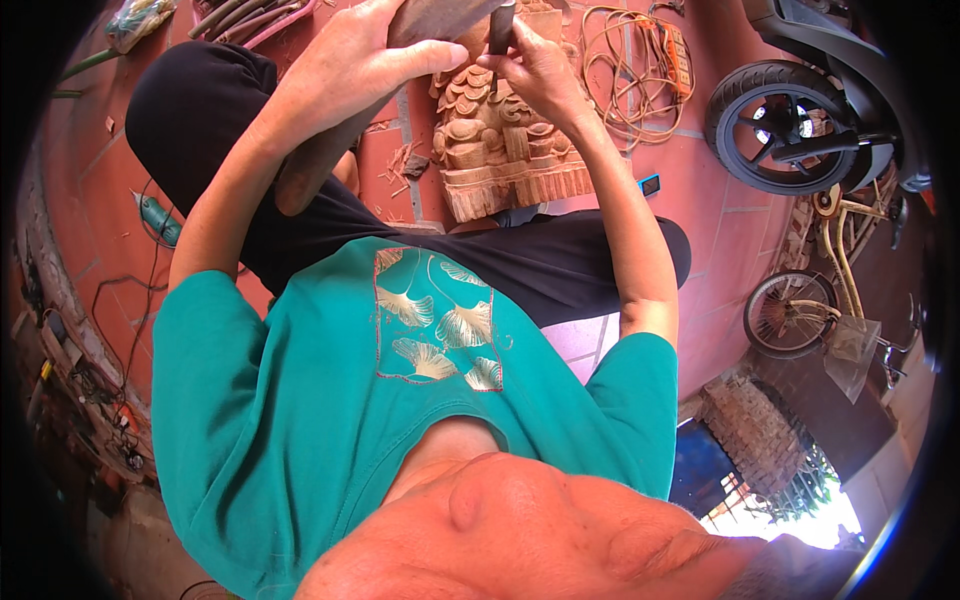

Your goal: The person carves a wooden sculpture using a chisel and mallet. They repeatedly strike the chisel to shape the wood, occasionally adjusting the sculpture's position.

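Observation:
My left hand (345, 65) is closed round a dark wooden mallet (315, 165), whose rounded lower end sticks out below the wrist. A broad wooden part shows past my thumb at the top edge, partly cut off by the frame. My right hand (540, 75) pinches a dark chisel (502, 32) upright between thumb and fingers. Both hands are over a carved wooden block (500, 150) with scale-like and curled relief, standing on the floor before my crossed legs. Where the chisel's tip meets the wood is hard to make out.
Wood chips (402, 165) lie left of the block. A coiled cord (620, 90) with an orange power strip (675, 60) is at right, near a motorbike wheel (780, 128) and a bicycle (790, 312). A green power tool (158, 220) lies at left; a pink basket (275, 25) stands beyond.

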The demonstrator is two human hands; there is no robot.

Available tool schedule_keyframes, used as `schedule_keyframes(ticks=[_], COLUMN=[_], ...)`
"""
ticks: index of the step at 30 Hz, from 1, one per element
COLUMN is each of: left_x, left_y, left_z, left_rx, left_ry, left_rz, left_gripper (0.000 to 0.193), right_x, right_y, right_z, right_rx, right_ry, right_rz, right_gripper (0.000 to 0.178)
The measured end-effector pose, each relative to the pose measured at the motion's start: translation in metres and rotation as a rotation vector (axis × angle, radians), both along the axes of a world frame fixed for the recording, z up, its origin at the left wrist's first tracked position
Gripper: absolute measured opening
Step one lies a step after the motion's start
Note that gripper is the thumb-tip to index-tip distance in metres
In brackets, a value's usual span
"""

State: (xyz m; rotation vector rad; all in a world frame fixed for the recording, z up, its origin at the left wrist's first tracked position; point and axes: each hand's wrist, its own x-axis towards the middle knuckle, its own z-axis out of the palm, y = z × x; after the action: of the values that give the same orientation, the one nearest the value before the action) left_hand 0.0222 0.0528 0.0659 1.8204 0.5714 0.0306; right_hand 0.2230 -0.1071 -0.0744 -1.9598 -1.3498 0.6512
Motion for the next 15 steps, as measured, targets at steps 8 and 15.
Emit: schedule_keyframes(ticks=[8, 15], left_x=[-0.001, -0.008], left_y=[0.002, 0.006], left_z=[-0.010, -0.060], left_rx=[0.108, 0.218], left_ry=[-0.105, 0.013], left_rz=[0.047, -0.147], left_gripper=[0.057, 0.064], right_x=[-0.013, -0.010], right_y=[0.002, 0.004], right_z=[0.009, 0.001], right_rx=[-0.055, -0.028], right_ry=[-0.174, -0.194], right_rz=[0.089, 0.062], right_gripper=[0.041, 0.032])
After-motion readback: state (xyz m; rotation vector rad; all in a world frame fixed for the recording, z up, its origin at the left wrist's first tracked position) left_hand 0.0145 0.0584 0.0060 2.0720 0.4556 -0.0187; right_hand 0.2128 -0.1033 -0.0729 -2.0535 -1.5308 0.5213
